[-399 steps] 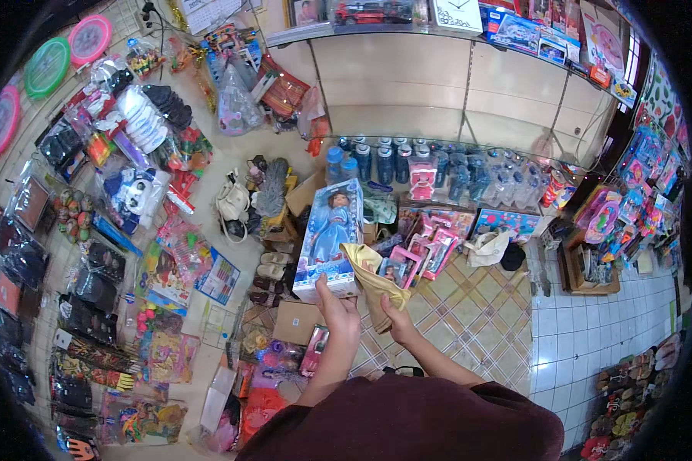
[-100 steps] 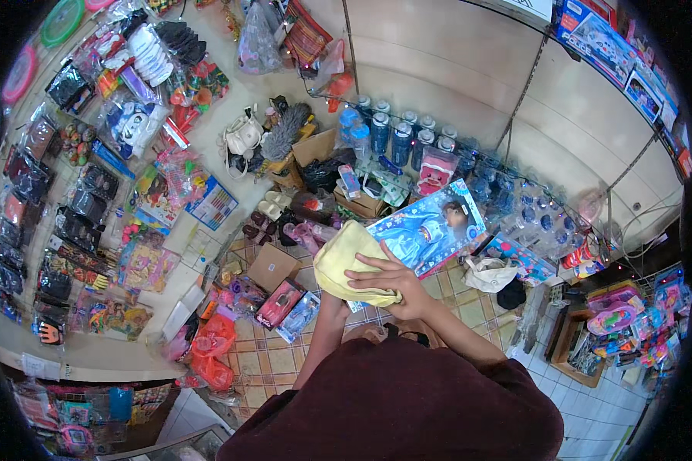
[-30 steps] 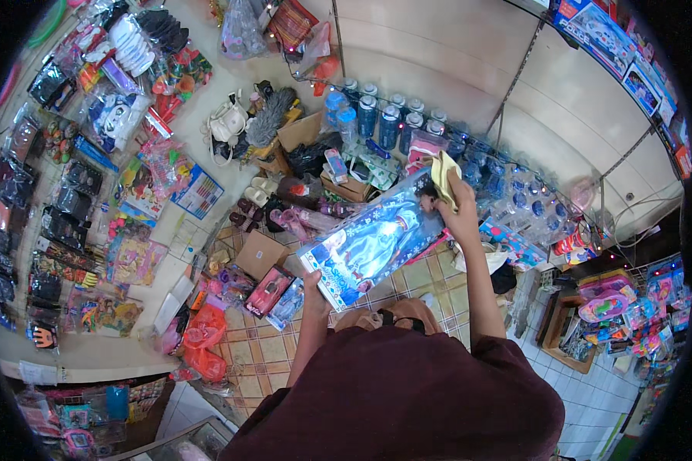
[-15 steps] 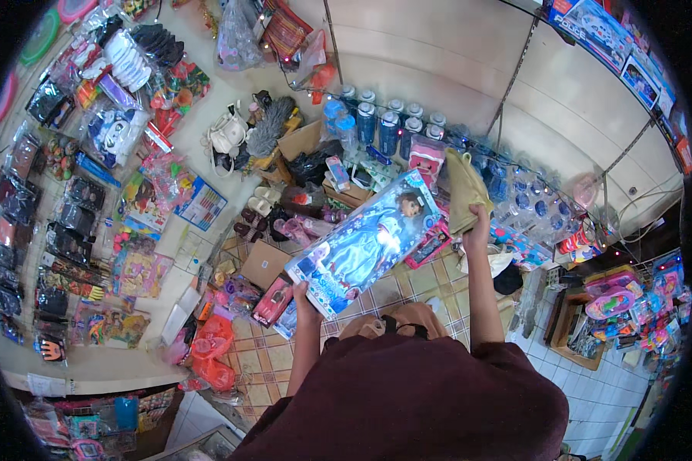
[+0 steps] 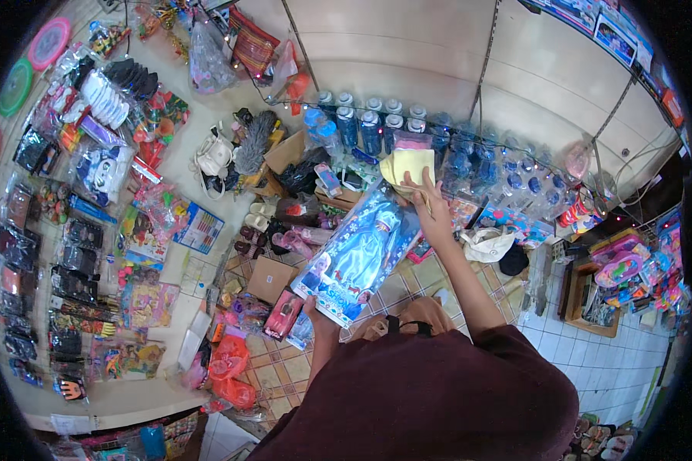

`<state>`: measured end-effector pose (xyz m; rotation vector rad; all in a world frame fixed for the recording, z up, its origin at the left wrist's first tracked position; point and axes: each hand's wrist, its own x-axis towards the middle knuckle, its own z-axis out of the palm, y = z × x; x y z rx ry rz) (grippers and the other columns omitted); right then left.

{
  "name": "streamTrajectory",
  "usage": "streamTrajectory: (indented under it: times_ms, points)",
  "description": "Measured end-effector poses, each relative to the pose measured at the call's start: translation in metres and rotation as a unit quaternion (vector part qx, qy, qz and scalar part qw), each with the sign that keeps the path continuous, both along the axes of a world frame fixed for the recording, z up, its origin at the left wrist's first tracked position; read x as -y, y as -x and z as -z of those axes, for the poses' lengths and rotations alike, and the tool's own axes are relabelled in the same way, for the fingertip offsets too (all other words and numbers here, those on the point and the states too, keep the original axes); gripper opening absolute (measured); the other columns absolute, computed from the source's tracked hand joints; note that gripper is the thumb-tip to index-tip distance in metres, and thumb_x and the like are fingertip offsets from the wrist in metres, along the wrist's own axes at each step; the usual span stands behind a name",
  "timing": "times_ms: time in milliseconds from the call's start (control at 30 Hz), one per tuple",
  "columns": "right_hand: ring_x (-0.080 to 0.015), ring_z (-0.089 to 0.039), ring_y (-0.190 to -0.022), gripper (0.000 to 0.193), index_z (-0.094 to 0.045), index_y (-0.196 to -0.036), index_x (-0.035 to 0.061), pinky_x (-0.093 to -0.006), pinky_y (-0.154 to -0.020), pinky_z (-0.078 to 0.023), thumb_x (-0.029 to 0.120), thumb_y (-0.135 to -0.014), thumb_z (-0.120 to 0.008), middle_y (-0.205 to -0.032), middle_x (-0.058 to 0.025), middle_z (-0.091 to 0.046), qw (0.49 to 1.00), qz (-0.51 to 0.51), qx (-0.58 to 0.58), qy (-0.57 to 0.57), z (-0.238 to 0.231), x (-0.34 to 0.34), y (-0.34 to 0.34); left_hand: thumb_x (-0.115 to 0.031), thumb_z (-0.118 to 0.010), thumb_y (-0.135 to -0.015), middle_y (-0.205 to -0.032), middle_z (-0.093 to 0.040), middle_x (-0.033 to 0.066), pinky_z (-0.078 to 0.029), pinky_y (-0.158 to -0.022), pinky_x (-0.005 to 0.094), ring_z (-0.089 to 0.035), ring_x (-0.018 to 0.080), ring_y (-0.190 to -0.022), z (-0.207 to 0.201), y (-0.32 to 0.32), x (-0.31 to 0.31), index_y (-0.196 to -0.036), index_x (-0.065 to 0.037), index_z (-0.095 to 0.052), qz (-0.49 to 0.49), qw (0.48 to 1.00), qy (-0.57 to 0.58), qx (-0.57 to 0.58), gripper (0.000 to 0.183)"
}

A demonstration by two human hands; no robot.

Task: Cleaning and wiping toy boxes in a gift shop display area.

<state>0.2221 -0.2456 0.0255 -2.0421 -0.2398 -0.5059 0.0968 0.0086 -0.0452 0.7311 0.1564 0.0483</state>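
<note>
A boxed doll (image 5: 354,261) in a blue gown, in a blue and white window box, tilts in front of me. At its lower left edge my left hand (image 5: 322,318) is closed, gripping the box. My right hand (image 5: 432,203) presses a folded yellow cloth (image 5: 410,163) onto the box's upper end. Its fingers lie over the cloth, somewhat apart, and part of the cloth is bunched under the palm. Hand and cloth hide the top of the box, with the doll's head.
Blue bottles (image 5: 370,132) stand along the back wall. A brown carton (image 5: 271,280), a red box (image 5: 284,315) and red plastic bags (image 5: 231,359) are on the tiled floor to the left. A white bag (image 5: 488,244) lies right. Packaged goods (image 5: 75,238) cover the left counter.
My right hand has brought the cloth left and inward, from beside the box onto its upper end. The cloth, hanging before, now lies folded over. The box has tilted slightly more upright.
</note>
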Motion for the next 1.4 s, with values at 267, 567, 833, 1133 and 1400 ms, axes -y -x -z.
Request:
streamTrajectory:
  times_ms: [267, 567, 833, 1133, 1400]
  points:
    - [-0.0403, -0.025, -0.131, 0.036, -0.063, -0.107, 0.0053, -0.0569, -0.107, -0.005, 0.030, -0.094, -0.040, -0.131, -0.0125, -0.048, 0.996, 0.048, 0.065, 0.041, -0.032, -0.037, 0.011, -0.073, -0.047, -0.072, -0.132, -0.039, 0.0164, -0.039, -0.095, 0.0470, -0.044, 0.0325, -0.117, -0.017, 0.001, -0.005, -0.136, -0.007, -0.028, -0.020, 1.000, -0.024, -0.002, 0.095]
    - [-0.0413, -0.021, -0.133, 0.028, -0.060, -0.110, 0.0048, -0.0554, -0.108, 0.000, 0.019, -0.090, -0.048, -0.128, -0.0101, -0.051, 0.996, -0.064, 0.038, -0.042, -0.036, -0.097, 0.053, -0.066, -0.040, -0.079, -0.135, -0.037, 0.0162, -0.036, -0.097, 0.0499, -0.041, 0.0346, -0.119, -0.038, -0.002, 0.008, -0.138, -0.007, -0.026, -0.088, 0.996, -0.024, 0.009, 0.085]
    - [-0.0391, -0.019, -0.134, 0.025, -0.059, -0.110, 0.0059, -0.0576, -0.106, 0.003, 0.013, -0.087, -0.053, -0.128, -0.0093, -0.051, 0.981, -0.176, 0.055, -0.055, -0.042, -0.125, 0.097, -0.065, -0.033, -0.084, -0.133, -0.042, 0.0097, -0.038, -0.097, 0.0386, -0.044, 0.0263, -0.118, -0.048, -0.011, 0.019, -0.136, -0.009, -0.031, -0.131, 0.990, -0.044, 0.014, 0.076]
    - [-0.0299, -0.036, -0.129, 0.023, -0.062, -0.106, 0.0081, -0.0563, -0.108, 0.003, 0.016, -0.086, -0.054, -0.123, -0.0076, -0.056, 0.934, -0.351, 0.069, -0.019, -0.043, -0.106, 0.099, -0.062, -0.026, -0.088, -0.136, -0.038, 0.0119, -0.036, -0.100, 0.0408, -0.040, 0.0290, -0.123, -0.061, -0.008, 0.018, -0.138, -0.012, -0.027, -0.143, 0.988, -0.040, -0.044, 0.071]
    - [-0.0239, -0.044, -0.123, 0.022, -0.062, -0.103, 0.0085, -0.0549, -0.110, -0.002, 0.019, -0.087, -0.052, -0.119, -0.0032, -0.059, 0.904, -0.423, 0.052, 0.024, -0.061, -0.080, 0.093, -0.062, -0.028, -0.088, -0.134, -0.040, 0.0142, -0.039, -0.098, 0.0412, -0.044, 0.0295, -0.119, -0.054, -0.012, 0.013, -0.137, -0.008, -0.027, -0.121, 0.988, -0.071, 0.065, 0.073]
